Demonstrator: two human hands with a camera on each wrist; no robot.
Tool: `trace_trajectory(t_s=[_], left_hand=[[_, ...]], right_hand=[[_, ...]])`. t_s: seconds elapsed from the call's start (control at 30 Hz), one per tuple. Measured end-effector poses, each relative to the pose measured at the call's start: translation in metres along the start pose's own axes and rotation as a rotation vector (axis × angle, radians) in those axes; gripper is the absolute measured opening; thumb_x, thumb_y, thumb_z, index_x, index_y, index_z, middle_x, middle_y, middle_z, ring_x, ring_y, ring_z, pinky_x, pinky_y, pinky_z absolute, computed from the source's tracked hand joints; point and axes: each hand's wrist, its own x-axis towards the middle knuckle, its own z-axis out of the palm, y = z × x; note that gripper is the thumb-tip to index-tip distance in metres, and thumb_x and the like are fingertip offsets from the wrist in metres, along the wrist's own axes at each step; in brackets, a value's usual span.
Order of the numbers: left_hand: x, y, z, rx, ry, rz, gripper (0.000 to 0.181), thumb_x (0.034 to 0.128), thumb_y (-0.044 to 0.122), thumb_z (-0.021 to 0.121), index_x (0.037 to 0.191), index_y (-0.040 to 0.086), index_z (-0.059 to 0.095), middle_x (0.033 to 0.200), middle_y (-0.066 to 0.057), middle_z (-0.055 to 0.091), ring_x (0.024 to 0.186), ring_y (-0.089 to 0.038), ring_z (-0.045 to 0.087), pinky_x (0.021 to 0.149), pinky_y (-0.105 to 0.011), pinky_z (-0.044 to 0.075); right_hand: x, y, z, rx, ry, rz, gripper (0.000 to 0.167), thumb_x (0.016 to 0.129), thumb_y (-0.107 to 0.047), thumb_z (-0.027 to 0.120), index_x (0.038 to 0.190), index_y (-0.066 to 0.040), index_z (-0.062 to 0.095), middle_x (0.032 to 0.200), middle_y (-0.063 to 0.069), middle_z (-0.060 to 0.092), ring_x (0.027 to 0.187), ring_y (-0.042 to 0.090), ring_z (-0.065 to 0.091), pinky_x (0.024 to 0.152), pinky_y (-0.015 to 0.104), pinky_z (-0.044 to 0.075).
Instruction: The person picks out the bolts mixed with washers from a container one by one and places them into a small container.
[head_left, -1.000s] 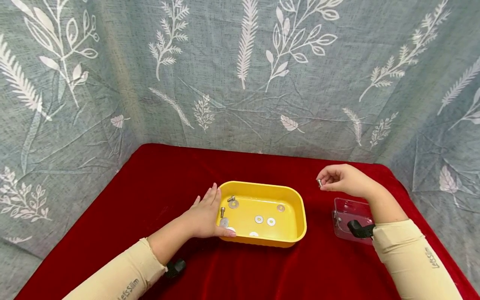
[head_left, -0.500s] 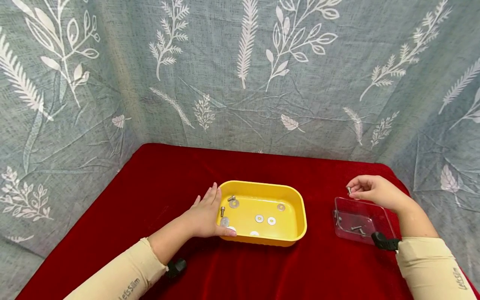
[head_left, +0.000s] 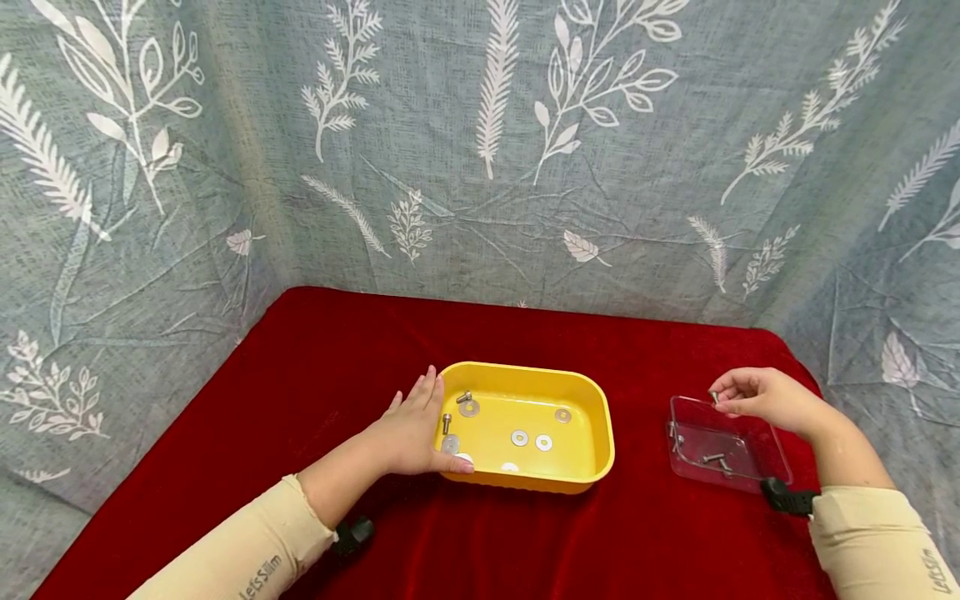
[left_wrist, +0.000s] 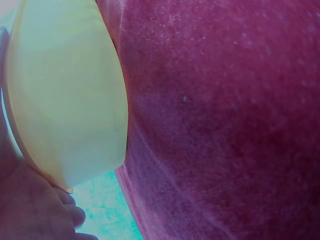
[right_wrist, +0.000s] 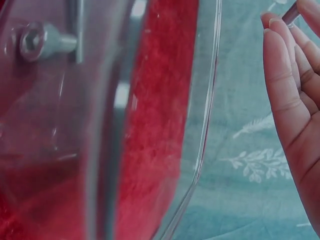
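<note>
My left hand point(head_left: 408, 432) lies with straight fingers against the left end of a yellow plastic tray point(head_left: 525, 480), its thumb along the near rim. Inside the tray are several flat washers point(head_left: 543, 443) and two socket-head bolts point(head_left: 446, 423). My right hand point(head_left: 768, 400) pinches a small metal bolt point(head_left: 715, 397) between thumb and fingertips, over the far rim of a clear plastic box point(head_left: 783, 467). Several bolts point(head_left: 712, 457) lie in that box. In the right wrist view, one bolt with a hex socket point(right_wrist: 37, 42) shows through the clear wall, and the pinched bolt point(right_wrist: 291, 14) is partly cut off.
A red velvet cloth point(head_left: 337, 350) covers the table under both containers. Behind it hangs a grey-green curtain point(head_left: 450, 167) with white leaf prints. Black wrist straps point(head_left: 787, 497) sit on both forearms, by the beige sleeves point(head_left: 870, 533).
My right hand has moved right and then lower, carrying the bolt from left of the clear box to over its far rim. The left hand and the yellow tray have stayed put.
</note>
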Motion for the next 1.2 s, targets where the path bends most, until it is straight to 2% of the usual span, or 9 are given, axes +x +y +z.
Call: trace_trajectory(t_s=[0.23, 0.47, 0.6, 0.87, 1.07, 1.2], left_hand=[[-0.001, 0.0, 0.0, 0.0, 0.005, 0.007, 0.129, 0.0611, 0.075, 0.062, 0.145, -0.002, 0.002, 0.151, -0.017, -0.008, 0.139, -0.029, -0.001, 0.108, -0.052, 0.01], [0.0, 0.0, 0.0, 0.005, 0.005, 0.008, 0.129, 0.061, 0.076, 0.061, 0.145, -0.002, 0.002, 0.151, -0.016, -0.008, 0.139, -0.029, -0.001, 0.108, -0.052, 0.01], [0.0, 0.0, 0.0, 0.005, 0.005, 0.006, 0.128, 0.061, 0.076, 0.061, 0.145, -0.002, 0.003, 0.151, -0.016, -0.008, 0.139, -0.029, -0.001, 0.108, -0.052, 0.01], [0.0, 0.0, 0.001, 0.006, 0.013, 0.006, 0.128, 0.0607, 0.076, 0.061, 0.145, -0.002, 0.005, 0.152, -0.018, -0.004, 0.139, -0.03, 0.002, 0.108, -0.052, 0.011], [0.0, 0.0, 0.001, 0.001, 0.014, 0.007, 0.128, 0.0605, 0.076, 0.061, 0.145, -0.002, 0.005, 0.152, -0.018, -0.004, 0.139, -0.03, 0.002, 0.108, -0.052, 0.011], [0.0, 0.0, 0.001, 0.001, 0.01, 0.008, 0.128, 0.0605, 0.077, 0.06, 0.145, -0.002, 0.004, 0.152, -0.017, -0.006, 0.139, -0.03, 0.002, 0.108, -0.052, 0.01]], right_hand=[[-0.003, 0.005, -0.002, 0.01, -0.023, 0.002, 0.029, 0.083, -0.009, 0.066, 0.103, 0.011, 0.058, 0.086, 0.005, 0.065, 0.076, 0.004, 0.062, 0.068, 0.026, 0.052], [0.0, 0.005, -0.002, -0.022, -0.055, 0.016, 0.03, 0.084, -0.01, 0.065, 0.104, 0.011, 0.059, 0.089, 0.013, 0.066, 0.077, 0.009, 0.063, 0.067, 0.024, 0.051], [0.002, -0.001, -0.002, -0.032, -0.042, 0.026, 0.03, 0.083, -0.013, 0.066, 0.103, 0.008, 0.061, 0.089, 0.012, 0.067, 0.078, 0.009, 0.063, 0.068, 0.026, 0.051], [0.013, -0.012, -0.001, -0.063, -0.013, -0.032, 0.021, 0.083, -0.012, 0.066, 0.099, 0.002, 0.063, 0.087, 0.004, 0.067, 0.078, 0.009, 0.063, 0.067, 0.023, 0.05], [0.028, -0.027, 0.002, -0.066, 0.009, -0.064, 0.019, 0.082, -0.011, 0.067, 0.098, -0.001, 0.064, 0.087, 0.003, 0.068, 0.078, 0.007, 0.063, 0.068, 0.023, 0.05], [0.041, -0.042, 0.007, -0.044, 0.003, -0.056, 0.019, 0.082, -0.011, 0.067, 0.098, -0.002, 0.064, 0.088, 0.005, 0.068, 0.079, 0.008, 0.063, 0.07, 0.024, 0.05]])
